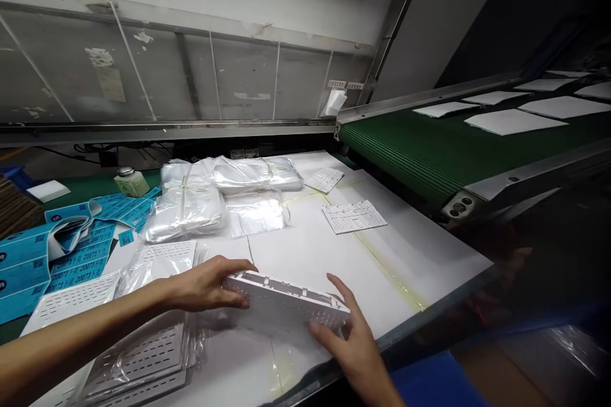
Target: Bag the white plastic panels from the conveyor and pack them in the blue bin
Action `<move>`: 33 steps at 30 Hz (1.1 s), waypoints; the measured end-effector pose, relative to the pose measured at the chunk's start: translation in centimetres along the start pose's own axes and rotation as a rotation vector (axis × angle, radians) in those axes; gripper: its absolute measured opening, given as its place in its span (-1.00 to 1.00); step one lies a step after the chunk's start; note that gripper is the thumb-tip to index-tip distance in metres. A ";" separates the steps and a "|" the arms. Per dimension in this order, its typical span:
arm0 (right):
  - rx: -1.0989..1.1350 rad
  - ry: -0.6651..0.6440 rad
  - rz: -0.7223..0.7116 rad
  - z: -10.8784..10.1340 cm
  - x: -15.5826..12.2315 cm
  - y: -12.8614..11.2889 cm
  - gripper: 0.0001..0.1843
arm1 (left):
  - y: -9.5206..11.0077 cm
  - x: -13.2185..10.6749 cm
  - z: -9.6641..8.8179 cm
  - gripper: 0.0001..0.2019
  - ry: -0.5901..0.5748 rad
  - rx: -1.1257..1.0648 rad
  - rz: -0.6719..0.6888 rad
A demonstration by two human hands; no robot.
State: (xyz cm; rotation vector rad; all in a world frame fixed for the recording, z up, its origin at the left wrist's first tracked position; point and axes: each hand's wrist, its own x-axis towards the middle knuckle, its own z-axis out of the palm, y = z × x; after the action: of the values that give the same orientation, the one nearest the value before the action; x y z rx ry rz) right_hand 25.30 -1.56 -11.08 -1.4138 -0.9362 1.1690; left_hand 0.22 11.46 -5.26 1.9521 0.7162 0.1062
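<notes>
Got a white perforated panel (286,305) gripped in both hands, tilted just above the white worktable (396,267). My left hand (205,285) is wrapped around its left end, and my right hand (346,346) is clamping the right corner, thumb on top. Bagged panels (143,356) sit just to my left, with clear plastic bags (186,203) and blue printed cards (81,254) farther off.

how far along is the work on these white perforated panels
Done: several white perforated panels in clear plastic bags lie stacked at lower left. In hand: the left hand and right hand hold one unbagged white perforated panel. Left: bundled silvery plastic bags and blue printed cardboard sheets still lie piled.
</notes>
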 end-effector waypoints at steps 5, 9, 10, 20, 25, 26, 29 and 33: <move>0.238 -0.154 0.148 0.1 0.6 -0.7 -0.45 | -0.9 1.5 -1.4 -0.54 0.027 -0.167 -0.053; 0.268 0.175 0.239 -0.2 2.5 -0.5 -0.39 | -2.3 5.1 -3.9 -0.59 0.282 0.106 -0.087; 0.275 0.272 0.230 -0.4 3.0 -0.4 -0.36 | -2.8 6.4 -4.4 -0.59 0.351 0.203 -0.105; 0.110 0.545 0.195 -1.4 4.8 2.6 -0.29 | -6.7 15.0 -4.1 -0.72 0.514 0.593 -0.306; -0.002 0.525 0.194 -1.7 5.1 2.9 -0.29 | -7.2 14.4 -4.3 -0.80 0.522 0.582 -0.301; -0.024 0.526 0.196 -1.7 5.1 2.9 -0.29 | -7.3 14.3 -4.5 -0.80 0.524 0.574 -0.293; -0.025 0.519 0.206 -1.6 5.0 2.5 -0.28 | -7.4 13.8 -5.1 -0.73 0.527 0.549 -0.262; 0.018 0.515 0.198 -1.2 4.7 2.0 -0.33 | -7.3 13.0 -6.4 -0.68 0.462 0.507 -0.202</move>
State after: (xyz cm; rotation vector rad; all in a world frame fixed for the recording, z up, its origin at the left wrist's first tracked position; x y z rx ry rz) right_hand 27.45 2.33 -13.86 -1.7101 -0.4306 0.8808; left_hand 5.34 25.64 -11.35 2.3466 1.3433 0.2796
